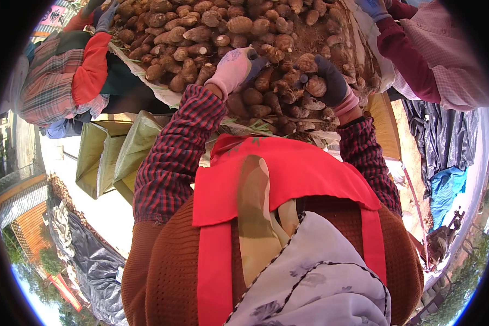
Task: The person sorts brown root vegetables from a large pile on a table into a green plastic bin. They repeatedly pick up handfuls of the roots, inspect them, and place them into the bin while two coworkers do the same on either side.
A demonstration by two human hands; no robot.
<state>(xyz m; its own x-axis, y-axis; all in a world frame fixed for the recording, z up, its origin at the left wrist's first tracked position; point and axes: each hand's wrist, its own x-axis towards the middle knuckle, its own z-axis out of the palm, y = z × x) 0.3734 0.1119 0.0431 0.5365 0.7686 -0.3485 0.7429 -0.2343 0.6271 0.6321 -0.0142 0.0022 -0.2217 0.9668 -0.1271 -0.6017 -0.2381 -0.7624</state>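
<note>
A heap of brown taro corms (199, 34) lies before me, with soil among them. My left hand (238, 69), in a pink glove with dark fingers, rests over the heap, its fingertips bent down beside a corm; whether it grips anything is hidden. To its right, my right hand (334, 81), gloved the same way, has its thumb and fingers around a small taro corm (316, 86). Another rough corm (307, 63) touches its fingertips. Knobbly corms (291, 89) lie between the two hands.
A co-worker in a plaid vest (55, 77) stands at the left, another in a checked shirt (448, 53) at the right, both with gloved hands at the heap's far edges. Open green bags (102, 157) stand below left. Black plastic sheeting (442, 138) lies right.
</note>
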